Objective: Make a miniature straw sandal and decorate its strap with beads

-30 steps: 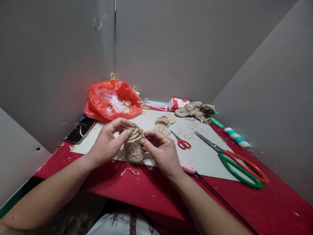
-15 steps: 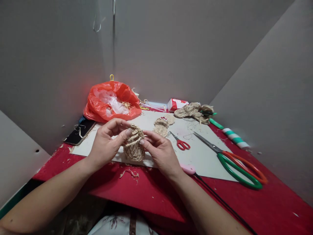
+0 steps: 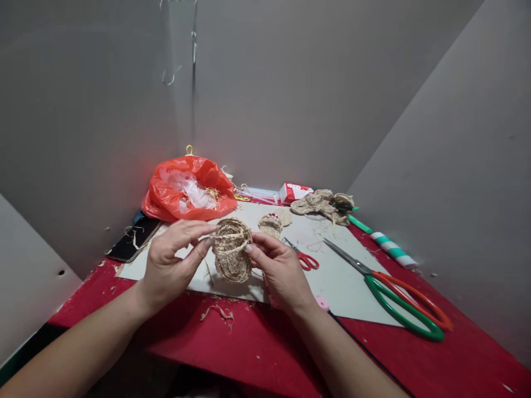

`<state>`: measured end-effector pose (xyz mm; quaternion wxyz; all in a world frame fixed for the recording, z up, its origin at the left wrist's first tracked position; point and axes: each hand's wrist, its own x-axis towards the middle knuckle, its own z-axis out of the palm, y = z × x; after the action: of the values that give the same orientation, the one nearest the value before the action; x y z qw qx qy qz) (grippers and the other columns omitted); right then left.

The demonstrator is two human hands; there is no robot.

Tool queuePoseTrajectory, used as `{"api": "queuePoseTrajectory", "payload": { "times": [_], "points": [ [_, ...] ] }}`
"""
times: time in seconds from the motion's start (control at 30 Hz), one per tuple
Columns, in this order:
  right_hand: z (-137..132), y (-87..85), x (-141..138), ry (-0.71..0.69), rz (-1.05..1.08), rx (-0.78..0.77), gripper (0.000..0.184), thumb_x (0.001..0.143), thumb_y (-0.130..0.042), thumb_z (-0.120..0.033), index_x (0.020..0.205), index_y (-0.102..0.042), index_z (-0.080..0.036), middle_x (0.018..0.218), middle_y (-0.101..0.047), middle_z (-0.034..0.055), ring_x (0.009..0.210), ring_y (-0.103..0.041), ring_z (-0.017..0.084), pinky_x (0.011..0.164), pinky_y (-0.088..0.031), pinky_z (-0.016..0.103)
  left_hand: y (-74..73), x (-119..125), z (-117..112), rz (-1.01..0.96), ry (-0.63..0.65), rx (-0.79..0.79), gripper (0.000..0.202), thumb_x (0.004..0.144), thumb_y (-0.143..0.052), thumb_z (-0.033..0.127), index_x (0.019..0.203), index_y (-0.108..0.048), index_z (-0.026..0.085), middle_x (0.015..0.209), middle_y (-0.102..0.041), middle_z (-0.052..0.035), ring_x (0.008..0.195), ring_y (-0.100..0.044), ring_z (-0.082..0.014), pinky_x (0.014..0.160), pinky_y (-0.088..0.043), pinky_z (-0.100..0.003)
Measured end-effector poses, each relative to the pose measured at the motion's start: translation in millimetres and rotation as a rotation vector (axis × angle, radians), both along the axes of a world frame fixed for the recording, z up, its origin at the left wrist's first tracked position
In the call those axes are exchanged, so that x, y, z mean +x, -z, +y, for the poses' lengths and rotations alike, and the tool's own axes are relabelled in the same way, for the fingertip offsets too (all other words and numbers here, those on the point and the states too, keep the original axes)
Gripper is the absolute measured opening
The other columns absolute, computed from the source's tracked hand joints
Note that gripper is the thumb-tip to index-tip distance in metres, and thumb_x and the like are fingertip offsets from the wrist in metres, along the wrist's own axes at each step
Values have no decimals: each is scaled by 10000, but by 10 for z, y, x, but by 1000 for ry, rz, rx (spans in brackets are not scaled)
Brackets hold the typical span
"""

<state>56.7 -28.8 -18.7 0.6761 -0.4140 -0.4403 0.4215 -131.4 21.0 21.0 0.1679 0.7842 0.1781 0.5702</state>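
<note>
A small woven straw slipper (image 3: 231, 251) is held up between both hands over the near edge of a white board (image 3: 340, 265). My left hand (image 3: 172, 262) pinches its left side with thumb and fingertips. My right hand (image 3: 280, 268) grips its right side, fingers curled, thumb on the strap. A second straw slipper (image 3: 270, 224) with red beads lies on the board just behind.
Red table (image 3: 257, 342) boxed in by grey walls. An orange plastic bag (image 3: 186, 185) sits back left, a phone (image 3: 133, 239) at left. Small red scissors (image 3: 305, 258), large green-orange scissors (image 3: 394, 290), a straw bundle (image 3: 321, 202), a striped stick (image 3: 385, 243), a red-white box (image 3: 293, 192), a pink tool (image 3: 321, 302) with black cord.
Both hands have lifted the slipper slightly and turned it more upright, its opening toward me. The camera view has tilted, so everything sits lower in the frame.
</note>
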Motion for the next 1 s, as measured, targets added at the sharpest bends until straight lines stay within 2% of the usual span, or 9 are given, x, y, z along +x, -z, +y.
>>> {"api": "queuePoseTrajectory", "payload": {
  "times": [0.07,0.17,0.27,0.4,0.6,0.73,0.83,1.0],
  "points": [
    [0,-5,0,-16,-7,-4,180,720,-771,-305,887,-750,-238,774,-740,-12,684,-644,129,645,-510,239,7,4,-16,12,27,-83,213,817,-661,118,1013,-710,184,978,-744,-60,720,-647,-114,666,-514,-218],
    [0,-4,-1,-24,-12,-12,205,703,-783,-319,878,-750,-219,764,-736,0,673,-641,141,645,-519,261,30,16,-21,90,85,-236,223,818,-662,158,1036,-706,168,939,-738,-57,551,-565,-67,514,-468,-173],
    [0,11,-1,-3,-2,-20,216,704,-782,-325,887,-741,-220,744,-731,1,684,-639,143,654,-519,264,44,28,-9,88,127,-407,188,838,-637,204,1007,-713,171,749,-688,-9,476,-493,-50,446,-412,-156],
    [-5,22,-10,10,3,-37,218,696,-789,-321,879,-735,-215,721,-721,-1,641,-618,127,596,-498,237,10,36,-19,81,205,-626,185,874,-577,246,1004,-675,160,538,-524,60,431,-450,-49,426,-375,-150],
    [-19,14,-16,-3,18,-57,222,695,-793,-324,877,-728,-215,739,-726,-2,646,-629,125,618,-516,237,-46,38,-53,113,281,-725,82,867,-574,234,895,-594,159,562,-497,67,454,-471,-52,438,-365,-152],
    [-22,6,-19,-22,20,-56,211,692,-799,-323,864,-730,-224,728,-729,-10,670,-637,123,642,-521,224,-50,32,-41,92,350,-794,145,870,-568,264,979,-587,170,603,-500,68,440,-461,-48,430,-376,-158],
    [-26,-7,-32,-32,15,-53,214,690,-803,-325,864,-731,-223,734,-731,-9,677,-639,125,640,-527,225,-58,31,-33,117,350,-822,185,862,-562,250,1006,-618,148,580,-509,63,428,-445,-42,424,-366,-154],
    [-41,-34,-55,-23,4,-54,227,675,-811,-335,849,-727,-216,746,-735,-5,662,-640,132,618,-530,231,-89,42,-49,123,315,-867,131,830,-519,170,907,-617,131,527,-505,66,407,-450,-49,417,-384,-158]
  ]
}}
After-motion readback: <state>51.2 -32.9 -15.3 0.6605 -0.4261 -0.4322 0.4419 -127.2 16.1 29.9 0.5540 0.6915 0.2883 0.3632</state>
